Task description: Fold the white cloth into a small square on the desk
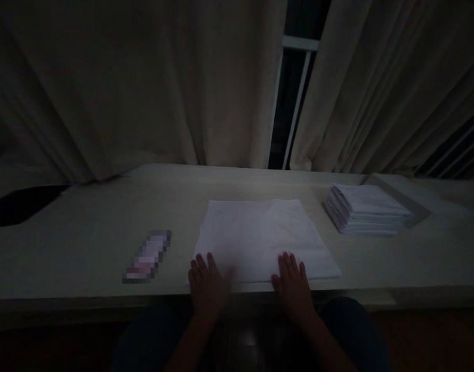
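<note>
A white cloth (256, 232) lies folded into a wide rectangle on the pale table, its near edge close to the table's front. My left hand (208, 284) rests palm down on the cloth's near left corner, fingers stretched out and the thumb slightly blurred. Right of centre on the same near edge, my right hand (292, 287) lies flat with its fingertips on the fabric. Neither hand grips anything. A stack of folded white cloths (368, 209) stands behind and to the right of the cloth.
To the left lies a blurred-out phone-like object (147, 257). A dark flat item (24, 204) sits at the table's far left. Beige curtains (221, 88) hang behind the table (85, 243), parted at a dark window (289, 103). The room is dim.
</note>
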Action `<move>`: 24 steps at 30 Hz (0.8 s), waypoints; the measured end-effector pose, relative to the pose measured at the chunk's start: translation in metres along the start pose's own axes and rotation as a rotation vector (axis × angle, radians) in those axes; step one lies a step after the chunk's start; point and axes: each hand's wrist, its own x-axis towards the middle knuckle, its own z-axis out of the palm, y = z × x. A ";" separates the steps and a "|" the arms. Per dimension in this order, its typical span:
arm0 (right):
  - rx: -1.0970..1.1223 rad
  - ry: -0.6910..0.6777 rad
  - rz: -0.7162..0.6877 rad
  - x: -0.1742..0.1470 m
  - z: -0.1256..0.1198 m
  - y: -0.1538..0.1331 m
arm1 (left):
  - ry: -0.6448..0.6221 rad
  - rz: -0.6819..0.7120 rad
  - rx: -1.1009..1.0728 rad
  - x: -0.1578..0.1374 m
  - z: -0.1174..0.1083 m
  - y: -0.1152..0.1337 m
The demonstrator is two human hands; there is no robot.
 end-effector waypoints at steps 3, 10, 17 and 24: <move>0.034 -0.034 -0.118 0.006 -0.005 -0.021 | 0.005 -0.017 -0.047 0.000 -0.001 0.000; 0.070 -0.205 -0.136 0.061 0.000 -0.043 | -0.018 -0.048 -0.163 0.000 -0.004 0.000; 0.038 -0.301 -0.089 0.151 0.015 -0.033 | -0.032 -0.065 -0.232 0.001 -0.007 0.000; 0.008 -0.319 0.025 0.230 0.047 -0.017 | -0.082 -0.094 -0.245 0.003 -0.004 -0.002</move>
